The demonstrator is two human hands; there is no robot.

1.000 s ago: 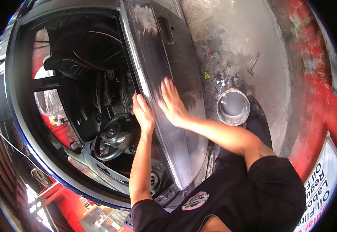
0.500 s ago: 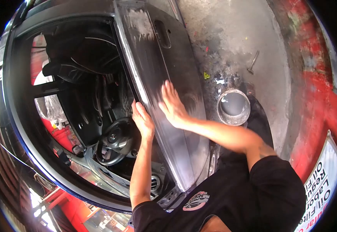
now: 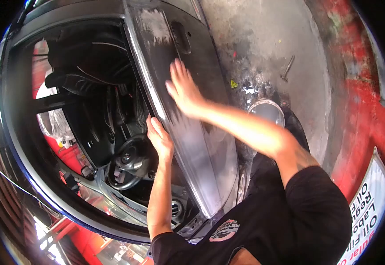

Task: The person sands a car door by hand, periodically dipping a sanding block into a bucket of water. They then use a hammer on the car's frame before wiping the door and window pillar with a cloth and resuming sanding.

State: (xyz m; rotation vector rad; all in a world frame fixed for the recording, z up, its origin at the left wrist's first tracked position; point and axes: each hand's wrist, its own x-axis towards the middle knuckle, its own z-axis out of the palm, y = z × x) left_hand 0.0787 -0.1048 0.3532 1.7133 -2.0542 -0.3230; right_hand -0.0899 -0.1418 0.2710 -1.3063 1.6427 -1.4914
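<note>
A dark car door (image 3: 201, 154) runs diagonally through the middle of the view, its outer panel scuffed with grey and whitish patches. My left hand (image 3: 160, 138) is closed over the window sill (image 3: 150, 88), at the edge of the open window. Further along the panel, my right hand (image 3: 184, 90) lies flat with its fingers stretched out, slightly blurred. Nothing shows between its fingers; what is under the palm is hidden. The door handle recess (image 3: 181, 37) lies beyond my right fingertips, beside a pale sanded-looking patch (image 3: 155, 26).
A round bucket (image 3: 266, 110) of greyish liquid stands on the concrete floor, partly behind my right forearm. A hammer-like tool (image 3: 287, 68) lies farther out. Inside the car are a steering wheel (image 3: 130, 161) and dark seats. A lettered banner (image 3: 364, 207) hangs at right.
My right hand has slid along the door panel away from me, toward the handle recess. My right forearm now covers part of the bucket. My left hand stays on the window sill.
</note>
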